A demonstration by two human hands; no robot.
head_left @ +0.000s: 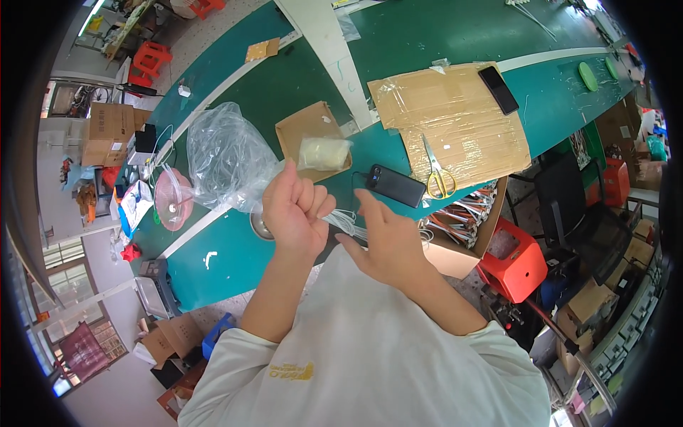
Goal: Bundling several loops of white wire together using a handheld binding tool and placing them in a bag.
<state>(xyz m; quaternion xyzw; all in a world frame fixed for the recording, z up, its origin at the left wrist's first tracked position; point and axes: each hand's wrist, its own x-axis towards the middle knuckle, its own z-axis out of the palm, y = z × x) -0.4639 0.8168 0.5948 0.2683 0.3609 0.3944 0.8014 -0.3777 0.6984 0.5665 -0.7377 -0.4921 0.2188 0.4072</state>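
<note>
My left hand (295, 213) is raised over the front edge of the green table, its fingers curled in. Anything inside those fingers is hidden. To its right, my right hand (388, 242) has thumb and forefinger apart, with nothing visible between them. A bundle of thin white cables (345, 222) shows between the two hands; whether either hand touches it I cannot tell. Partly behind my left wrist sits a round metal dish (260, 226).
Beyond my hands are a clear plastic bag (228, 156), a cardboard tray (293, 135) with a wrapped pale packet (324, 153), a black power bank (395, 186), and yellow-handled scissors (440, 178) on cardboard (469, 121). A carton of wires (462, 220) and red stool (514, 260) stand right.
</note>
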